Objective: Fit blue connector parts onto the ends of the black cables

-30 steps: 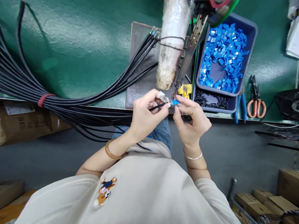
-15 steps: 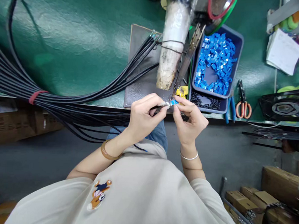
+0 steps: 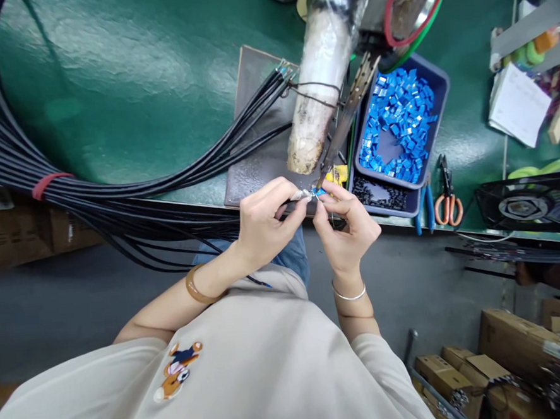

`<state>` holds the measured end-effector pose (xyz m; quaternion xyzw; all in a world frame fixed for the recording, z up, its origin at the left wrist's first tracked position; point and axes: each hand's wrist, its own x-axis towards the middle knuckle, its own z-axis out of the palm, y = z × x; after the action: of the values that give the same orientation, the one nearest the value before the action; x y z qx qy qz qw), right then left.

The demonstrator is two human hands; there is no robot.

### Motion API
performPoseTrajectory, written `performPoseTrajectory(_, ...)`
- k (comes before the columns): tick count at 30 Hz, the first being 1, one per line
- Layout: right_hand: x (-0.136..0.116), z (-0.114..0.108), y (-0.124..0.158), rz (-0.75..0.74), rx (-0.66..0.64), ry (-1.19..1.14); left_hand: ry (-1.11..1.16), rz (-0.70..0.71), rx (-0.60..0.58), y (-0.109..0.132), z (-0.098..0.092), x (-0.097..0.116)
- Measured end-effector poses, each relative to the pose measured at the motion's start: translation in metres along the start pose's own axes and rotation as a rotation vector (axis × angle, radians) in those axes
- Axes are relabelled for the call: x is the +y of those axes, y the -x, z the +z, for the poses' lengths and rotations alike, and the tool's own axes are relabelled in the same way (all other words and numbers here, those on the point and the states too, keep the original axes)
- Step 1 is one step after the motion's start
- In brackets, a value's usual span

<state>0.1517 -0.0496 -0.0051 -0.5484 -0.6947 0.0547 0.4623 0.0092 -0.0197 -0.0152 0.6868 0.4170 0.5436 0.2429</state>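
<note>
My left hand (image 3: pixel 267 221) is closed in a pinch on the stripped, pale end of a black cable (image 3: pixel 302 195); most of that cable is hidden behind the fingers. Facing it, my right hand (image 3: pixel 350 230) pinches a small blue connector (image 3: pixel 317 192) between thumb and fingertips. Cable end and connector meet between the two hands. Right above them is the lower tip of a slanted metal arm (image 3: pixel 345 117), seeming to reach the connector; whether they touch I cannot tell. A yellow piece (image 3: pixel 337 174) sits just behind my right fingers.
A thick wrapped white tube (image 3: pixel 309 106) hangs over a dark board (image 3: pixel 250 142). Black cables (image 3: pixel 141 187) lie bundled at left. On the right are a bin of blue connectors (image 3: pixel 401 126), a bin of small black parts (image 3: pixel 378 197), orange-handled pliers (image 3: pixel 447 199) and a fan (image 3: pixel 526 206).
The view has shifted slightly, so everything sits a little further left. The blue connector now lies closer under the metal arm's tip. Both hands keep their pinch.
</note>
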Motion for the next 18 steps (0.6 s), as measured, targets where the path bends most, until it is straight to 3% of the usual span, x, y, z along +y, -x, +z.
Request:
performPoseTrajectory(10,-0.0036,-0.0036,-0.0058,-0.057,0.006,0.029,-0.050,0.096,0.022,-0.0044,-0.0002,0.0056)
performPoseTrajectory(18,-0.0041,-0.0033,-0.0036,-0.120,-0.043,0.047,-0.055,0.052,-0.020,-0.0010,-0.0047,0.0044)
